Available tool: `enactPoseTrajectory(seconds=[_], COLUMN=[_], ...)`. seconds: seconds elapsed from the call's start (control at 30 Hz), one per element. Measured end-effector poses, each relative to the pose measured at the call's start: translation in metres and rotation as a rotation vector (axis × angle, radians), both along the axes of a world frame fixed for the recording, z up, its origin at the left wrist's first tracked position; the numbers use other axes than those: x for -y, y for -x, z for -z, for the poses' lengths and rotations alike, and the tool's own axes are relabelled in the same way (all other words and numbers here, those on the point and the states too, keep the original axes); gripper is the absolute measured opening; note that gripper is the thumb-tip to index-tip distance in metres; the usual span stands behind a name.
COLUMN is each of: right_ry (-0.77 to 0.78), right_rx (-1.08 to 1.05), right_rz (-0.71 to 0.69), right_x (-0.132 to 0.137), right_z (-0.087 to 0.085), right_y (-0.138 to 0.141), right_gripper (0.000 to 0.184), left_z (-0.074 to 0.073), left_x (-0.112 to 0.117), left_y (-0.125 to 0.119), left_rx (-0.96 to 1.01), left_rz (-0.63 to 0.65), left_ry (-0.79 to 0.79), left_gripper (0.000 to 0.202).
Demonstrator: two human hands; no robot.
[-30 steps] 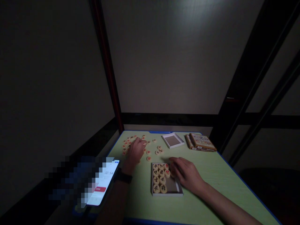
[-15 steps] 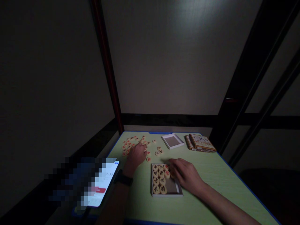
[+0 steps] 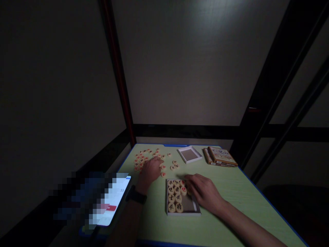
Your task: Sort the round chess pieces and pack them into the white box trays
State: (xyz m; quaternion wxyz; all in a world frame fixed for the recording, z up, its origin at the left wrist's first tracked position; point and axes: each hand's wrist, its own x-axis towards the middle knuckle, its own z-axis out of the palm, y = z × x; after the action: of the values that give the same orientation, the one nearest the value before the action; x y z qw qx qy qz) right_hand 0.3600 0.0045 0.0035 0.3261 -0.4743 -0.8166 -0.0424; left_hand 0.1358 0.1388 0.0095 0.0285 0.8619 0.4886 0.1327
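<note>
Round pale game pieces with red and black marks [image 3: 144, 158] lie scattered at the far left of a green table [image 3: 231, 192]. My left hand [image 3: 150, 171] rests among them with its fingers curled; what they hold is hidden. A shallow white tray [image 3: 191, 205] near me holds several pieces [image 3: 174, 195] in rows. My right hand [image 3: 204, 192] lies over the tray's right side, fingers bent down at the pieces near its far right corner.
A second, empty white tray [image 3: 189, 154] and a flat printed box [image 3: 220, 156] lie at the table's far side. A lit phone [image 3: 113, 202] stands at the left edge. Dark frame posts [image 3: 120, 85] rise behind; a wall is close.
My left hand has drawn back a little toward me from the scattered pieces. My right hand has stayed at the tray.
</note>
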Motion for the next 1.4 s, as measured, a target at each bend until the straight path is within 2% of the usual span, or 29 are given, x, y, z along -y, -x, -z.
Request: enactPoseTrajectory(seconds=[0.17, 0.6, 0.83, 1.0, 1.2, 1.4], right_ry=[-0.005, -0.017, -0.081, -0.092, 0.019, 0.103], right_rx=[0.009, -0.012, -0.045, -0.157, -0.337, -0.375], right_rz=[-0.008, -0.017, 0.029, 0.031, 0.184, 0.276], right_x=[0.000, 0.001, 0.000, 0.000, -0.004, -0.007], right_z=[0.000, -0.002, -0.002, -0.002, -0.001, -0.005], right_y=[0.000, 0.001, 0.000, 0.003, 0.009, 0.011], right_gripper=[0.025, 0.024, 0.023, 0.021, 0.027, 0.021], left_z=[0.000, 0.006, 0.007, 0.000, -0.006, 0.000], left_x=[0.001, -0.003, -0.003, 0.020, 0.061, 0.069], left_y=[0.000, -0.003, -0.006, -0.026, -0.049, -0.060], left_rx=[-0.009, -0.029, 0.147, 0.330, 0.197, 0.243], left_rz=[0.018, -0.033, -0.068, 0.108, 0.365, 0.419], left_ry=[-0.001, -0.016, -0.072, -0.168, -0.168, -0.186], left_gripper=[0.033, 0.027, 0.026, 0.023, 0.020, 0.034])
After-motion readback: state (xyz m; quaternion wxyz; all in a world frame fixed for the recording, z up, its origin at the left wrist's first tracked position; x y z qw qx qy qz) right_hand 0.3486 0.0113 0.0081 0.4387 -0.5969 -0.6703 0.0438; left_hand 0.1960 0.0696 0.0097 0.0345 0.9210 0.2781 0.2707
